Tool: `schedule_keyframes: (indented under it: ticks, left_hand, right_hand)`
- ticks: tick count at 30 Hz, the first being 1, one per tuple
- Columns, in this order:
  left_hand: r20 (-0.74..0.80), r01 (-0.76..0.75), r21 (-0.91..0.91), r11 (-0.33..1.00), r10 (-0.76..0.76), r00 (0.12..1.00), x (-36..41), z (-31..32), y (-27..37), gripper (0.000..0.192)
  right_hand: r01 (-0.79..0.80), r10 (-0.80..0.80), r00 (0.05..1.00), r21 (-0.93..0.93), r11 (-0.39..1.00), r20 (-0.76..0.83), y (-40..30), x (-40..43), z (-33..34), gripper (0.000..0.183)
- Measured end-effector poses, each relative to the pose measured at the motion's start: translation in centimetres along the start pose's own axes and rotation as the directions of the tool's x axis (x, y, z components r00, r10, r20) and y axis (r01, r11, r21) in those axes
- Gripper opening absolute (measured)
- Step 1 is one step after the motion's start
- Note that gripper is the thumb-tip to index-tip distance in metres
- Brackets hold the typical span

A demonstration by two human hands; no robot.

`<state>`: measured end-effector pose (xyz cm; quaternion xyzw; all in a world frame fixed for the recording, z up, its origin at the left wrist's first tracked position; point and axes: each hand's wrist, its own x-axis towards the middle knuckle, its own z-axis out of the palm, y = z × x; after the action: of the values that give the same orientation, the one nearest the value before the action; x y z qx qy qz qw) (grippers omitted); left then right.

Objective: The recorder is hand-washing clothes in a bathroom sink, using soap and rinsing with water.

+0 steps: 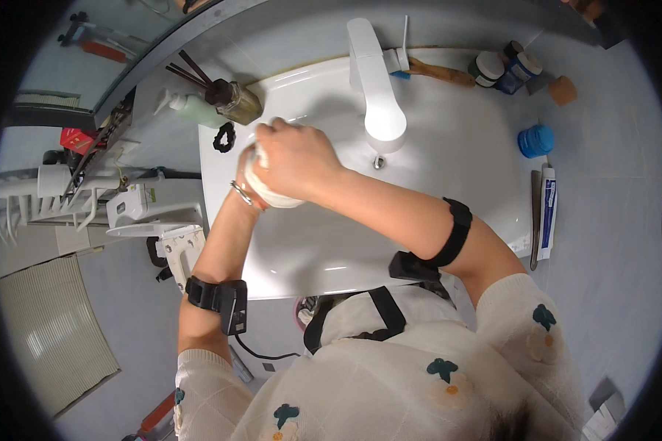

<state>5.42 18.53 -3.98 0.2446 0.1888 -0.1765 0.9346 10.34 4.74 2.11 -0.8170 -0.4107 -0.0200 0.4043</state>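
Observation:
Over the left part of a white ceramic washbasin [452, 220], both my hands close around a bunched white cloth [276, 197]. My right hand [298, 157] lies on top with its fingers curled over the cloth, hiding much of it. Beneath and to the left, my left hand [246, 168] grips the same cloth, its fingers mostly hidden; a silver bracelet [241, 193] circles that wrist. The white faucet [383, 105] stands to the right of my hands, above the drain [378, 162]. Whether water runs from it cannot be told.
A reed diffuser [237, 102], green pump bottle [198, 110] and black hair tie [224, 137] sit at the basin's left corner. Along the back right are a wooden-handled brush [441, 73] and several jars. A blue jar [535, 141] and toothpaste tube [547, 212] line the right edge.

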Motion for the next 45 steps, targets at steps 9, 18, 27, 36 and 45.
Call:
schedule_keyframes:
  ticks: [9,18,27,36,45]
  left_hand:
    - [-0.33,0.098,0.343,0.934,0.022,0.944,4.2,5.7,-4.1,0.049]
    - [-0.085,-0.148,0.309,0.939,0.182,0.98,8.5,10.3,-7.4,0.046]
    - [-0.025,-0.166,0.355,0.92,0.187,0.982,9.1,11.2,-8.5,0.045]
    - [-0.207,-0.274,0.36,0.892,0.362,0.909,8.8,8.7,-9.0,0.036]
    - [-0.329,-0.395,0.376,0.838,0.52,0.789,9.0,9.8,-9.7,0.037]
  right_hand:
    - [-0.592,0.501,0.786,0.673,0.443,0.361,10.1,-5.4,-2.1,0.048]
    - [-0.466,0.549,0.818,0.755,0.462,0.169,12.4,-6.9,-7.0,0.062]
    - [-0.346,0.696,0.642,0.932,-0.111,0.321,12.8,-6.6,-6.3,0.036]
    - [-0.47,0.576,0.603,0.829,-0.301,0.551,12.0,-6.9,-4.9,0.04]
    - [-0.309,0.719,0.68,0.832,0.461,-0.145,11.6,-9.9,-2.2,0.055]
